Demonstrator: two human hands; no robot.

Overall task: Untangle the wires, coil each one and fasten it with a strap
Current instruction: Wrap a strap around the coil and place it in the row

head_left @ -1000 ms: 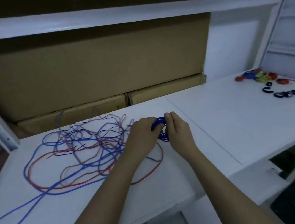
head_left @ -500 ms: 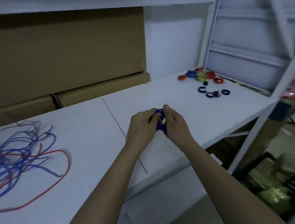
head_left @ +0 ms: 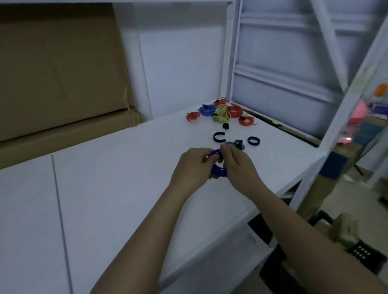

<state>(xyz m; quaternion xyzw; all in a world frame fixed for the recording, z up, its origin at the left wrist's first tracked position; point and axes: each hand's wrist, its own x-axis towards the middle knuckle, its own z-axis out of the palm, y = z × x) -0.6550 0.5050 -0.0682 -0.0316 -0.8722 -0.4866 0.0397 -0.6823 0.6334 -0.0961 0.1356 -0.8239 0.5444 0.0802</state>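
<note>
Small blue wire coil (head_left: 218, 168) pinched between both hands, apparently tightly wound, above white shelf

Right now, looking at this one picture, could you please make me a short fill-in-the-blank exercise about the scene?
1. Both hands, left hand and right hand, hold a coil of ____ wire.
2. The yellow-green coil lies among coils that are mostly ____.
3. The black straps lie on the ____ table.

Missing words: blue; red; white
</note>
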